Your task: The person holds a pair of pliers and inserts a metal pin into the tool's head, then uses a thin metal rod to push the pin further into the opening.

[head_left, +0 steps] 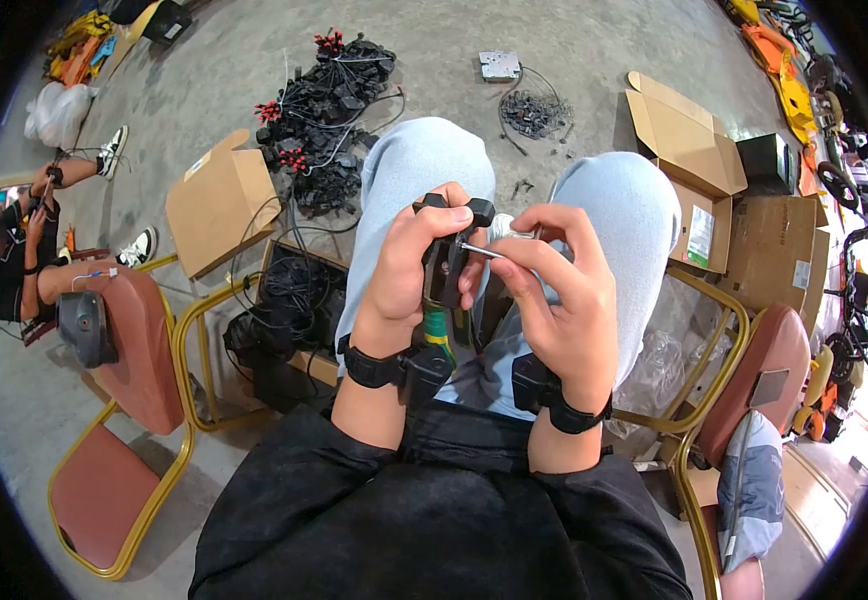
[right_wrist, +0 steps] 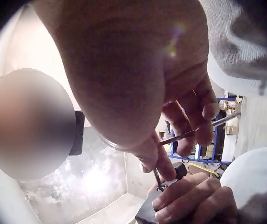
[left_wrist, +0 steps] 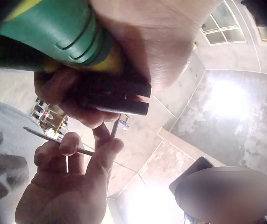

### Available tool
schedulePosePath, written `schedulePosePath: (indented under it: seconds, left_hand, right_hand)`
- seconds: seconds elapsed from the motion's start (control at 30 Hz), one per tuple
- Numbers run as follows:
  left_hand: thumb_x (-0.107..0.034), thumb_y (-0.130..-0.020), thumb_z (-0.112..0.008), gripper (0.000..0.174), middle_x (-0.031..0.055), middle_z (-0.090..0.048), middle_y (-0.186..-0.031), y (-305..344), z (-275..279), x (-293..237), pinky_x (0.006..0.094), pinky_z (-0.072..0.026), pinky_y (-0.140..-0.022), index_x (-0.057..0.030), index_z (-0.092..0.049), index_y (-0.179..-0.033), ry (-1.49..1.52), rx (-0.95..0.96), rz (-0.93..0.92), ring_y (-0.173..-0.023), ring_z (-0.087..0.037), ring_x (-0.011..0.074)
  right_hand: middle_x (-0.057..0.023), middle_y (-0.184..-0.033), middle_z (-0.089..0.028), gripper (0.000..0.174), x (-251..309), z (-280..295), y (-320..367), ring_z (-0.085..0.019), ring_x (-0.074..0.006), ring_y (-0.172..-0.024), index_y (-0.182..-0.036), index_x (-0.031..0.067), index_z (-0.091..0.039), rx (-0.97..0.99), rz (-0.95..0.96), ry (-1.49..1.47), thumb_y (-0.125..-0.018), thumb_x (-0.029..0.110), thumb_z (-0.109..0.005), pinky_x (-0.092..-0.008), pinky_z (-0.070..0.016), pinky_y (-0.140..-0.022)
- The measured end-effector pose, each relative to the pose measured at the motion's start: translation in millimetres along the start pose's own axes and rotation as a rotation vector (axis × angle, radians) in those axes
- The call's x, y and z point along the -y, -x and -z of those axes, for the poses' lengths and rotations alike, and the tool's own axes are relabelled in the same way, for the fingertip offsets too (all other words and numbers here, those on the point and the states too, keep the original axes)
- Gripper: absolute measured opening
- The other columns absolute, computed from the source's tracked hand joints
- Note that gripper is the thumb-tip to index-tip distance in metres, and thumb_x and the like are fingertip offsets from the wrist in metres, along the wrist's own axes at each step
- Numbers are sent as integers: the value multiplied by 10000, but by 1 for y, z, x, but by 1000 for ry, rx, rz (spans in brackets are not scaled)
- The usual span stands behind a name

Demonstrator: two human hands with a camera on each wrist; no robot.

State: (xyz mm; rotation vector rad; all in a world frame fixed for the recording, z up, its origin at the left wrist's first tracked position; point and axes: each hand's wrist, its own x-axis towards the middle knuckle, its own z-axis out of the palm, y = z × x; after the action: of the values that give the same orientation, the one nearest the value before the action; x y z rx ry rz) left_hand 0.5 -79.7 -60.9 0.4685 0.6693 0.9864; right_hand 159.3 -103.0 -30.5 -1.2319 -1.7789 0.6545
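Observation:
My left hand [head_left: 404, 265] grips a black clamp-like part [head_left: 444, 268] with knobbed ends above my lap. Below the part shows a green-and-yellow cylindrical piece [left_wrist: 66, 30], close to the left palm. In the left wrist view the part's end has two parallel plates with a slot between them. My right hand [head_left: 569, 295] pinches a thin metal hex key [right_wrist: 178, 138], bent in an L. One arm of the key crosses the right fingers; the other meets a hole in the black part [right_wrist: 148, 212], next to the left fingertips.
Tangled black cables and connectors [head_left: 329, 110] lie on the floor ahead, near a metal box [head_left: 500, 66]. Open cardboard boxes [head_left: 219, 205] stand on both sides. Chairs [head_left: 134, 340] flank me, and another person [head_left: 29, 245] sits at far left.

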Motion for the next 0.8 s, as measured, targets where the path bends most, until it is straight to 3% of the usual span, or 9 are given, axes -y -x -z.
schedulePosePath:
  seconds: [0.07, 0.17, 0.23, 0.33, 0.63, 0.73, 0.8]
  left_hand:
    - [-238, -860, -510, 214, 75, -518, -620, 0, -1, 0, 261, -445, -377, -37, -455, -812, -7, -11, 3, -449, -513, 133]
    - [-232, -860, -510, 210, 68, -514, -621, 0, 0, 1, 265, -448, -379, -37, -458, -802, -14, -25, -4, -439, -507, 133]
    - [-230, -859, -510, 212, 73, -520, -623, -2, 2, 3, 267, -447, -378, -35, -457, -795, -4, 18, -15, -429, -503, 135]
    - [-234, -857, -508, 217, 82, -528, -624, -1, 3, 3, 263, -445, -376, -33, -451, -798, -21, 18, -10, -421, -501, 137]
    - [-233, -848, -508, 209, 95, -536, -627, -1, 4, 1, 261, -441, -372, -37, -440, -822, 44, 20, 2, -422, -500, 141]
    - [-280, -867, -465, 246, 80, -493, -575, 0, -2, -2, 245, -408, -351, -42, -424, -818, -59, -9, -7, -390, -445, 125]
    - [-257, -860, -487, 230, 87, -511, -591, 0, 1, 0, 253, -425, -363, -39, -433, -809, -22, 6, -4, -405, -471, 132]
  right_hand:
    - [-100, -917, -579, 221, -2, -1, -2, -583, -237, -718, -967, 84, -692, -24, 72, 48, -750, 50, -706, -333, -479, -629]
    - [-104, -864, -608, 177, -2, -3, -1, -599, -238, -682, -957, 80, -686, -61, 90, 27, -780, 68, -689, -324, -482, -612]
    - [-109, -793, -627, 113, 0, 0, 4, -611, -243, -634, -929, 76, -681, 74, -181, -91, -818, 88, -664, -310, -476, -576]
    - [-112, -740, -631, 76, 10, 1, 6, -618, -246, -602, -902, 74, -680, 105, -323, -177, -842, 108, -648, -306, -461, -535]
    - [-74, -680, -537, 105, 0, -1, 4, -551, -249, -613, -877, 78, -692, 22, -66, -52, -773, 88, -690, -340, -441, -565]
    - [-75, -697, -546, 119, -1, 2, 4, -556, -254, -641, -881, 73, -692, 61, -49, -22, -763, 85, -692, -342, -443, -586]
    - [-74, -701, -551, 119, -1, 2, 5, -562, -251, -645, -881, 71, -691, 66, -63, -35, -764, 86, -693, -340, -447, -589]
